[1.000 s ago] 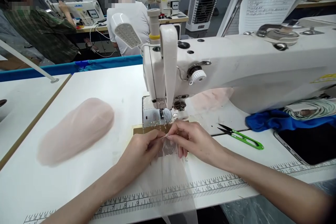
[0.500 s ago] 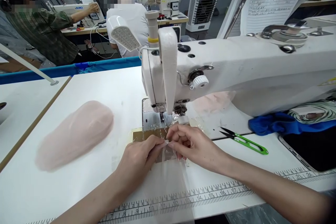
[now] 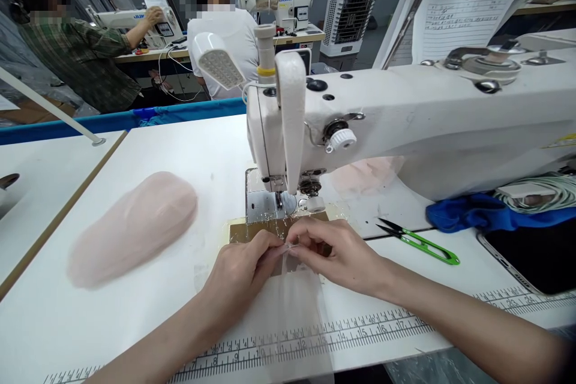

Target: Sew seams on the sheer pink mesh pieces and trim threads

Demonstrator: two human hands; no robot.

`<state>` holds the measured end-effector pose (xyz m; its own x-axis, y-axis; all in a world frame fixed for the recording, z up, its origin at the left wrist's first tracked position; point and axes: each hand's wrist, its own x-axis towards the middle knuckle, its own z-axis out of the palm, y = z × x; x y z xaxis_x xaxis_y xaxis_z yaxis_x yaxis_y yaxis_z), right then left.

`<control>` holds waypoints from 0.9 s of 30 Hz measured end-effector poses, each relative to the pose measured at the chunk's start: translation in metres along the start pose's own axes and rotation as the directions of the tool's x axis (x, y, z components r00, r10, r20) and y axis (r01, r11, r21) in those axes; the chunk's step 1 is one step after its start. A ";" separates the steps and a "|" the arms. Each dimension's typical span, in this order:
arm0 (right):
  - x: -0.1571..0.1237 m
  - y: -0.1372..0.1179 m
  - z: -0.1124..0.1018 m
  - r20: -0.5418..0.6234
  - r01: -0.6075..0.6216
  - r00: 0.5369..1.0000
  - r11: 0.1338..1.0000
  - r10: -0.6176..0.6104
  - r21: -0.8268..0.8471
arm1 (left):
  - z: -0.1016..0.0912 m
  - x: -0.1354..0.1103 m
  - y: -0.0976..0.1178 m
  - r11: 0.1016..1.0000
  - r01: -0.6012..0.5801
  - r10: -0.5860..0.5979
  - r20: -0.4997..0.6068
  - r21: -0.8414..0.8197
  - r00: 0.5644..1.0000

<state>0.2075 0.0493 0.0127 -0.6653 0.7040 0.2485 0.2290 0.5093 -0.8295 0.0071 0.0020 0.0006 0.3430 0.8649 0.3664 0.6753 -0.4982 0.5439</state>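
Note:
A strip of sheer fabric hangs from my fingertips and runs down over the table's front edge. My left hand pinches its top edge between thumb and forefinger. Close beside it, my right hand pinches the same edge, the two sets of fingertips almost touching. Both hands are just in front of the sewing machine's needle area, above a brown plate taped to the table. The fabric is apart from the presser foot. My right hand's lower fingers are curled and partly hidden.
Green thread snips lie right of my hands, near a phone and a blue cloth. Folded pale pink fabric lies on the left; more pink fabric sits under the machine arm. A printed ruler runs along the front. Two people sit beyond.
My view has shifted slightly. Both hands keep their pinch on the sheer fabric, with the fingertips slightly lower. The co-worker on the left has moved a hand at their machine.

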 end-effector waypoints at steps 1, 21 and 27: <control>0.000 0.001 0.000 -0.024 0.064 0.998 0.997 -0.065 -0.031 | 0.000 0.000 0.000 1.000 0.003 -0.003 -0.001 -0.013 1.000; -0.005 -0.027 -0.020 0.206 -0.089 0.976 0.995 0.076 0.055 | -0.023 0.003 0.032 0.873 0.385 -0.286 0.325 -0.298 0.901; 0.010 -0.003 -0.001 0.020 -0.191 0.979 0.951 0.202 -0.241 | -0.008 0.010 0.006 0.946 0.259 -0.286 0.122 0.195 0.950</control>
<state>0.2008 0.0552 0.0180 -0.6194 0.7823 0.0657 0.5164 0.4690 -0.7164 0.0097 0.0067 0.0131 0.2127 0.9719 0.1006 0.8551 -0.2349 0.4622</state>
